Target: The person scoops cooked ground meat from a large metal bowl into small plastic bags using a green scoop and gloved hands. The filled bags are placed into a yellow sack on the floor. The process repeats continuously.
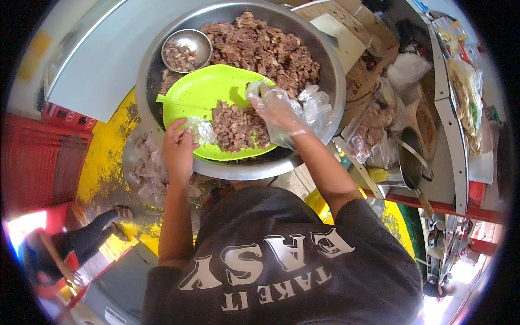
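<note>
A green leaf-shaped plate (195,91) lies over a wide metal basin (243,172), with chopped meat (239,126) heaped on its near half. My left hand (178,140) pinches a small clear plastic bag (203,130) at the plate's left edge. My right hand (276,107), in a clear plastic glove, hovers over the plate's right side with bent fingers; whether anything is between them cannot be told. Behind the plate, a large pile of meat (264,48) fills the basin. A small metal bowl (193,44) holding some chopped meat rests at the basin's far left.
Crumpled clear bags (315,101) lie at the basin's right. Beyond stand a cardboard box (353,24), bagged meat (371,126) and a pan (410,154) on a counter. Another filled bag (148,166) is at the left. A person (61,260) is at the lower left.
</note>
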The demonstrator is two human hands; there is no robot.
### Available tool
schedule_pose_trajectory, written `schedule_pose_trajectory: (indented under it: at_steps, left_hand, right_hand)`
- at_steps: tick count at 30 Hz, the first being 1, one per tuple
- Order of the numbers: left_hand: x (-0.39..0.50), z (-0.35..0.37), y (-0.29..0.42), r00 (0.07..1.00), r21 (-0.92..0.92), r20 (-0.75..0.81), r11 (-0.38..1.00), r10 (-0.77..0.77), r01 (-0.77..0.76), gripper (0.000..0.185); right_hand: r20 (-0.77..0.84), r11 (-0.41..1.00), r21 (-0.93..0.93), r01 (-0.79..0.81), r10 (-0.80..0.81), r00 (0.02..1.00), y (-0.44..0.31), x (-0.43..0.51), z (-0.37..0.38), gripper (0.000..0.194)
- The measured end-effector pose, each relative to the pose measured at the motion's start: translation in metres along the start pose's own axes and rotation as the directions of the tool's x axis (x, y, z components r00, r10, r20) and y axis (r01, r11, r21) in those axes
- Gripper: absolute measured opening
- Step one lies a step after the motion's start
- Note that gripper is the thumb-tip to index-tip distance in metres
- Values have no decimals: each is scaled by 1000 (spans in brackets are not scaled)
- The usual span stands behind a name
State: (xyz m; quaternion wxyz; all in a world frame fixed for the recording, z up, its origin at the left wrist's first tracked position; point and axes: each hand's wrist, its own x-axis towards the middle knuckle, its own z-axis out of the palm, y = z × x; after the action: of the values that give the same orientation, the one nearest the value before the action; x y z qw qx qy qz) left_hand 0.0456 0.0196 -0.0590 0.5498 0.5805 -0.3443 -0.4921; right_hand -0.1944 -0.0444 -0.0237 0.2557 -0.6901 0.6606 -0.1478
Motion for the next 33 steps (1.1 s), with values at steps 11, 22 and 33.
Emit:
schedule_pose_trajectory:
  at_steps: [11, 22, 33]
  left_hand:
    - [70, 9, -12, 968, 229, -90, 951, 234, -209, 15]
    - [90, 65, -25, 931, 281, 132, 888, 340, -364, 13]
    - [62, 67, -17, 882, -13, 467, 996, -67, 83, 15]
  right_hand:
    - [54, 934, 75, 349, -353, 934, -27, 17, 69, 43]
    - [407, 571, 773, -276, -113, 907, -11, 3, -1, 34]
    - [529, -101, 849, -519, 141, 837, 9, 19, 46, 28]
